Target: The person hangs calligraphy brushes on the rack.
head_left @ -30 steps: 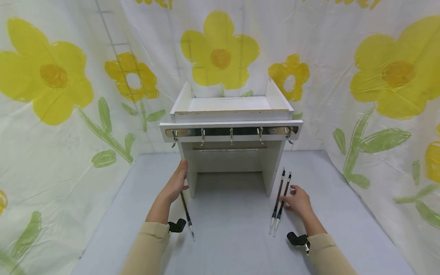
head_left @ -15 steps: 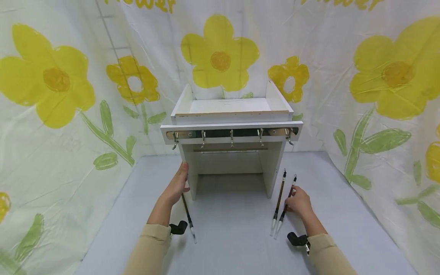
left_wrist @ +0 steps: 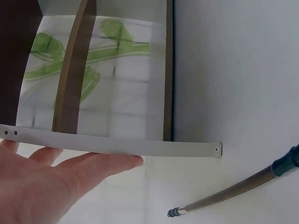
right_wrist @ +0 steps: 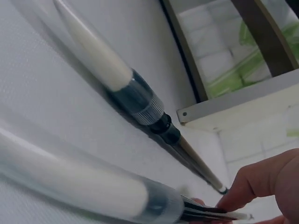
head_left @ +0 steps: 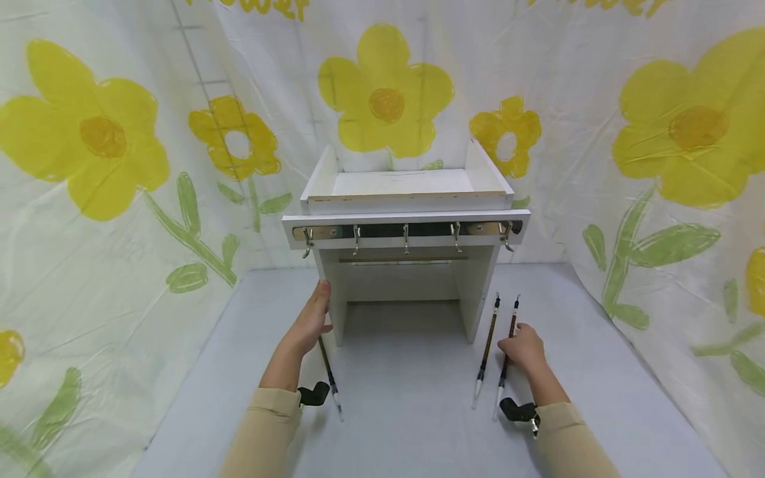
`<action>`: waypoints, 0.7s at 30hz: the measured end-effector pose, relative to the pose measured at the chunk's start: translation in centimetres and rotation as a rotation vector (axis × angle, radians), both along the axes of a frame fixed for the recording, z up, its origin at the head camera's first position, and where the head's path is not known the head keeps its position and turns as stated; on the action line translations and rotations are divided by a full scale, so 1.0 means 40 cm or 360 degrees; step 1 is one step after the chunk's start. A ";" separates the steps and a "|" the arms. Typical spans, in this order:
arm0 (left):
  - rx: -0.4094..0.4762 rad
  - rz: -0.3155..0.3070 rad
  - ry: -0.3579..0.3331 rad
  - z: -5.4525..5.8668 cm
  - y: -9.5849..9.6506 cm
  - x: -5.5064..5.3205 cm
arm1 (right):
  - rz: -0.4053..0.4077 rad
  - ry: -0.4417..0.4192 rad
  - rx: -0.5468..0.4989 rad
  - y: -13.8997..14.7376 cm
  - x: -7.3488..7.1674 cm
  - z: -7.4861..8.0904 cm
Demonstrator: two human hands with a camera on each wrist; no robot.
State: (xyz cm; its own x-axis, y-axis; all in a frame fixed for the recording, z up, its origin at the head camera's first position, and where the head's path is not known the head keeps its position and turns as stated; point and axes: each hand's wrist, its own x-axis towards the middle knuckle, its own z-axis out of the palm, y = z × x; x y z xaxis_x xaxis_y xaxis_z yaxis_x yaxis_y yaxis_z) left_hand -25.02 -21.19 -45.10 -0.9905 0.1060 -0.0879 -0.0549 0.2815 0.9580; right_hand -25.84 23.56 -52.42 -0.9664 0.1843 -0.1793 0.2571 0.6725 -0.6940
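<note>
My left hand [head_left: 307, 326] rests on the left side panel of a white wooden shelf [head_left: 483, 289], its fingers straight along the outside in the left wrist view. Beside it lies a calligraphy brush [head_left: 328, 366] with a clear cap. To the right of the shelf, my right hand [head_left: 526, 348] pinches a second calligraphy brush [head_left: 514, 315] by its dark handle, between thumb and fingers. Its pale bristles show inside a clear cap in the right wrist view. A third capped brush [head_left: 490, 330] lies just left of it, close to the shelf's right panel.
Across the shelf's front runs a metal strip with several hooks [head_left: 406, 238]. An open tray-like top [head_left: 400, 182] sits above it. The white table [head_left: 406, 411] reaches back to a hanging cloth [head_left: 287, 133] painted with yellow flowers.
My right hand has taken hold of the right-hand brush and shifted it rightward, widening the gap to the brush beside it. The left hand stays against the shelf.
</note>
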 end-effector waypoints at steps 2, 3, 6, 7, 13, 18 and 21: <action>-0.0011 -0.0002 0.0004 0.000 0.000 0.001 | -0.0017 -0.0008 -0.0041 0.006 0.000 0.002; -0.0015 -0.0002 0.0005 -0.001 0.000 0.001 | -0.0031 -0.0016 -0.0074 0.009 0.001 0.003; -0.0017 -0.0002 0.0014 -0.001 -0.001 0.002 | -0.0045 -0.0039 -0.0160 0.015 0.004 0.003; -0.0020 0.0005 0.0014 -0.001 0.000 0.002 | -0.0052 -0.0048 -0.0189 0.016 0.006 0.003; -0.0033 0.0011 0.0024 -0.001 0.002 0.005 | -0.0117 -0.0026 -0.0495 0.019 0.018 0.015; -0.0053 -0.0010 0.0030 0.004 0.006 0.005 | -0.0145 0.0041 -0.0707 0.019 0.019 0.026; -0.0069 -0.0018 0.0016 0.007 0.006 0.003 | -0.0142 0.0101 -0.0746 0.015 0.023 0.044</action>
